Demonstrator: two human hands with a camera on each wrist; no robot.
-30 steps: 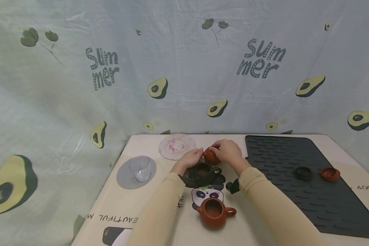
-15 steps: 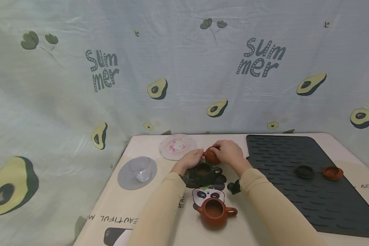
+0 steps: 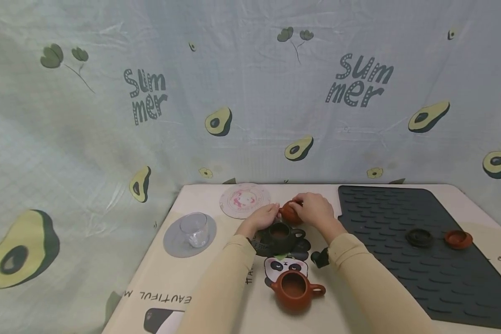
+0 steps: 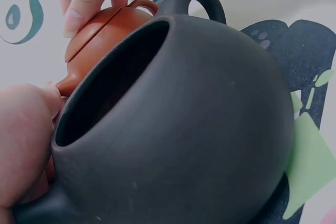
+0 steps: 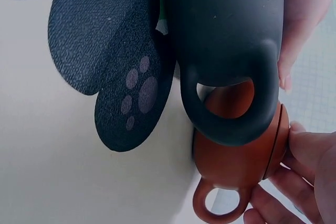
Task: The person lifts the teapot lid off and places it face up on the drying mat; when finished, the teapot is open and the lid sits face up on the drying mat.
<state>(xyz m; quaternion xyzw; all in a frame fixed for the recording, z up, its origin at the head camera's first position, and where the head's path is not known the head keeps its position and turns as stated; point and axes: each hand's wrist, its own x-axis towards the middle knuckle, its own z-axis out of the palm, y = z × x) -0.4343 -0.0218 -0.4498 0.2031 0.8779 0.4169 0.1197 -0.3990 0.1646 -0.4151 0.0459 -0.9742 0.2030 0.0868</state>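
At the back of the table is a small red-brown teapot (image 3: 290, 213) with its lid on. My right hand (image 3: 316, 212) holds its lid (image 5: 282, 135) from above, fingers bent around the knob area, which they hide. My left hand (image 3: 262, 217) pinches the spout (image 4: 67, 83) from the left side; part of this grip is hidden behind the black teapot (image 3: 279, 235). That black teapot stands lidless just in front, its handle to the right and its spout beside my left hand. Nearer to me, a second red-brown teapot (image 3: 294, 292) also stands without a lid.
On the black ridged mat (image 3: 384, 204) at right lie a black lid (image 3: 419, 238) and a red-brown lid (image 3: 458, 239). A clear glass cup (image 3: 195, 230) sits on a grey round coaster (image 3: 173, 243) at left. A pink patterned disc (image 3: 244, 200) lies at the back.
The head view has shifted slightly. Both hands stay on the rear teapot, and the teapots, cup and lids keep their places on the table.
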